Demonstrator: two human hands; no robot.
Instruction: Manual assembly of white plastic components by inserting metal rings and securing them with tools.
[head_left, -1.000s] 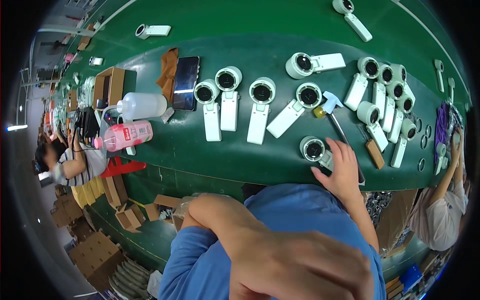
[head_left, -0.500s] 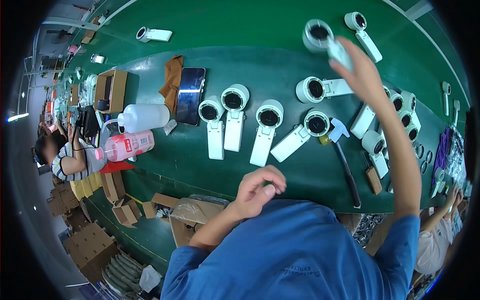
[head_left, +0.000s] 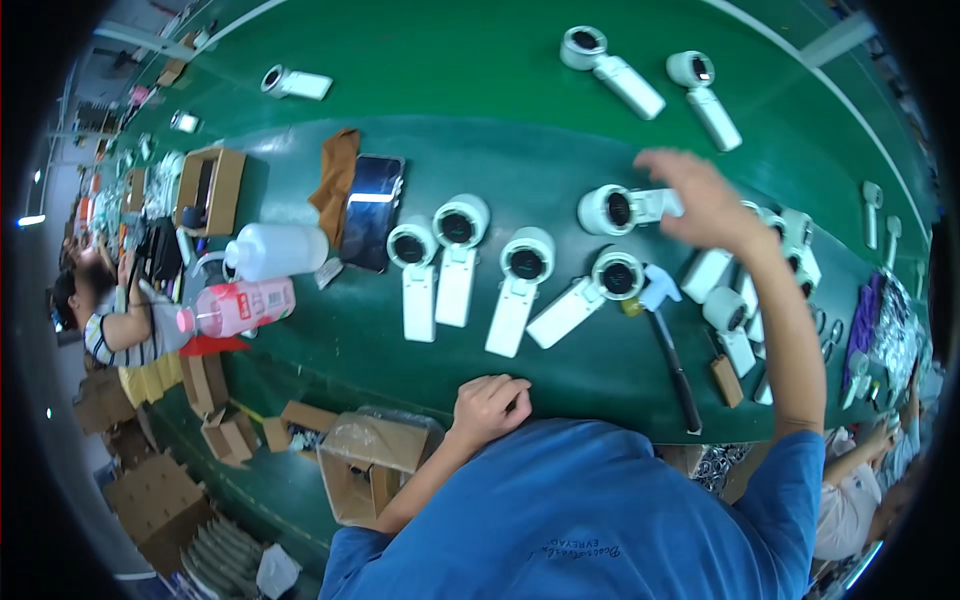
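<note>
Hovering right hand (head_left: 700, 200) — glossy round-headed white device (head_left: 628, 208).

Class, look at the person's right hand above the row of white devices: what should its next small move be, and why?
Probably lower the right hand onto the white device lying just under its fingers. The hand looks open and seems to hold nothing, and that device lies askew to the neat row in front. The left hand rests curled at the table's near edge.
</note>
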